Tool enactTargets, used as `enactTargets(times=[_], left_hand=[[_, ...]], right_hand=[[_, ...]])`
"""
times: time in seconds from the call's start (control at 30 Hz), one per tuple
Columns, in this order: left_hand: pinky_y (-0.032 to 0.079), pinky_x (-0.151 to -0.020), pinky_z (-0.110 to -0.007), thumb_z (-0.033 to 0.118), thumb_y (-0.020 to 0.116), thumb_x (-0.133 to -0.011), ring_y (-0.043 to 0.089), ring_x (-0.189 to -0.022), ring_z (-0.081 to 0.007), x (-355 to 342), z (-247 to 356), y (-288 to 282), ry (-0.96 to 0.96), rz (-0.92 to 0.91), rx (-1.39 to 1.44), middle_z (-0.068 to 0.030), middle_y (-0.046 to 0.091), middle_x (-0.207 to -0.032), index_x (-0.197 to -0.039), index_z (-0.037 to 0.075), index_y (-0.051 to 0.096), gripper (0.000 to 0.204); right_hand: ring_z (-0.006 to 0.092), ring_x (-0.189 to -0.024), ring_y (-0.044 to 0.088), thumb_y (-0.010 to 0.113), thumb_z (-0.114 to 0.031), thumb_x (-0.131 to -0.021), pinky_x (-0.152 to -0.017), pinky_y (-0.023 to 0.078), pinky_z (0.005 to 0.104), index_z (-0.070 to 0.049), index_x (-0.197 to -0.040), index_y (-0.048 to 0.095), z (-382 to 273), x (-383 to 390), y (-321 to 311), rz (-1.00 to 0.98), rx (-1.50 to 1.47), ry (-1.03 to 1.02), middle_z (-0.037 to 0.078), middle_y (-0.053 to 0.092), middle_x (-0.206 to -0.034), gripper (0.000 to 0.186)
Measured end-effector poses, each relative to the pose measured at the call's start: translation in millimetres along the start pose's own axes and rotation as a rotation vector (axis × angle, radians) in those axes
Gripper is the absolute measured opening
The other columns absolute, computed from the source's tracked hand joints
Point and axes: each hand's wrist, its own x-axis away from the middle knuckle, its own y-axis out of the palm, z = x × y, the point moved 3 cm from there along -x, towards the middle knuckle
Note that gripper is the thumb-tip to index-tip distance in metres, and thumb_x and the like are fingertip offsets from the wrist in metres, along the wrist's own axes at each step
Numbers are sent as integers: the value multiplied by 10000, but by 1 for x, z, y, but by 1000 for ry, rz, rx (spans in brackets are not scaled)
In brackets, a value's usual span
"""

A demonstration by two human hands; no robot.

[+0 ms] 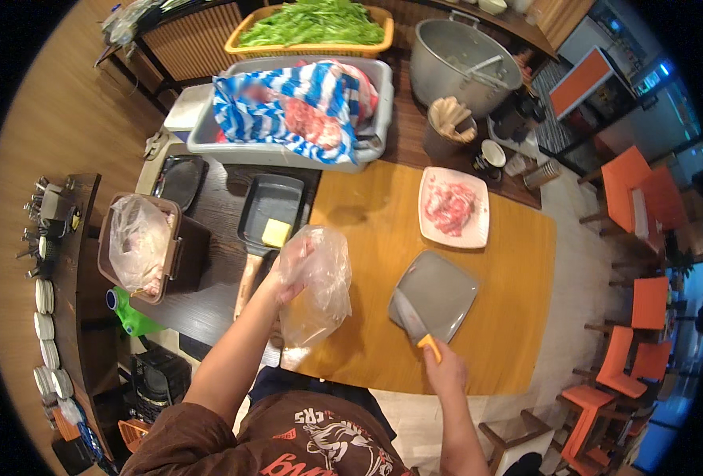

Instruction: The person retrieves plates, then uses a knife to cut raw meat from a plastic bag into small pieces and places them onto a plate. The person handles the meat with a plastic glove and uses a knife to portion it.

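My left hand [289,278] is closed on a thin clear plastic bag [326,289], which hangs open and crumpled over the table's left part. In my right hand [449,370] is a knife [411,316], gripped by its yellow handle. Its blade lies over the left part of a grey square plate [444,289]. Behind that plate, a white square plate [476,208] holds raw sliced meat [448,208]. Left of the bag is a dark rectangular pan [266,198] with a wooden handle [248,279]. A pale yellow block [276,232] sits in the pan.
A grey tub [201,141] with meat and a striped bag stands behind, before a basket of greens [312,28]. The large metal pot [438,67] is at back right. A brown bin [189,262] stands left; orange chairs [613,357] are at the right.
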Motion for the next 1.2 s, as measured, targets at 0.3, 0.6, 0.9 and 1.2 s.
enactTargets(times=[0.3,0.6,0.9,1.2], left_hand=[[550,-899,-355,259,603,-1005,672,-1024,-198,-16,184,-76,570,292,-226,-89,694,-1163,-1237,36,629,323],[512,-980,-438,139,550,-933,649,-1138,-356,-154,291,-4,1129,-49,-1878,-191,699,-1167,-1204,80,679,306],[533,-862,-475,114,561,-889,690,-988,-344,-173,338,-79,1101,111,-2165,-164,717,-1036,-1000,51,704,191],[533,-882,-473,145,674,-832,671,-1030,-380,-170,343,-62,1108,0,-1701,-176,719,-1075,-1033,50,715,227]], right_hand=[[377,-1013,707,620,-310,-973,-873,538,441,-51,-1287,626,-162,-23,-32,-55,-283,-152,222,727,-1064,407],[362,-845,700,618,-216,-977,-737,562,434,-116,-1358,604,-389,-142,-97,381,261,-705,206,717,-993,393],[365,-741,707,594,-251,-980,-650,560,488,-187,-1307,645,-453,-193,-149,741,665,-711,134,707,-877,337],[419,-908,703,606,-297,-964,-793,552,517,-144,-1313,647,-428,-249,-128,530,567,-468,207,731,-999,383]])
